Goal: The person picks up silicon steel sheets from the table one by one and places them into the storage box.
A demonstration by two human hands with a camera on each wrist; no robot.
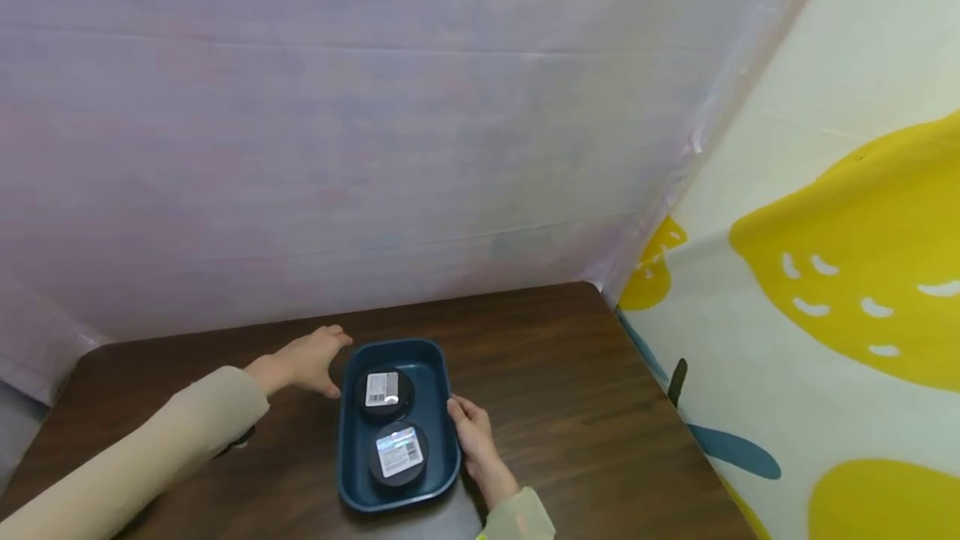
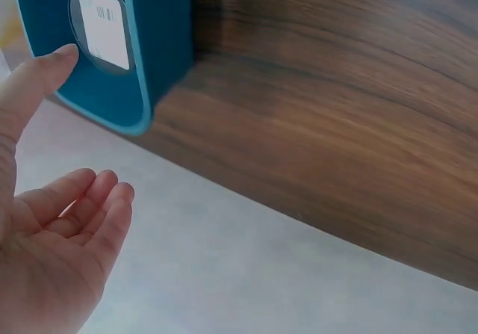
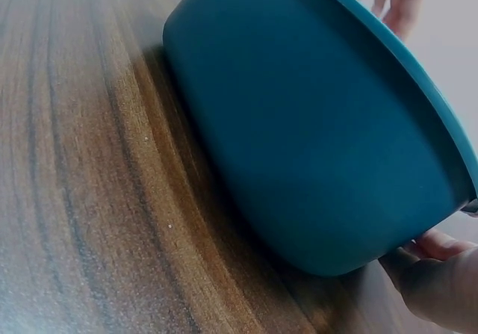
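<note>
A dark teal rectangular tray (image 1: 437,419) with raised sides is on the brown table. Inside it lie two round black containers, one toward the far end (image 1: 405,390) and one toward the near end (image 1: 384,482), each with a white barcode label facing up. My right hand (image 1: 474,437) grips the tray's right side, thumb at the rim; in the right wrist view its fingers (image 3: 441,244) go under the bottom edge. Beside the tray's far left corner is my left hand (image 1: 309,361), holding nothing, its thumb (image 2: 52,69) apart from the loosely bent fingers.
The wood-grain table (image 1: 577,407) extends to both sides of the tray. A pale hanging sheet (image 1: 337,148) backs the table's far edge. Along the right edge hangs a white cloth printed with yellow lemons (image 1: 862,257). Something small and dark (image 1: 238,440) shows beneath the left sleeve.
</note>
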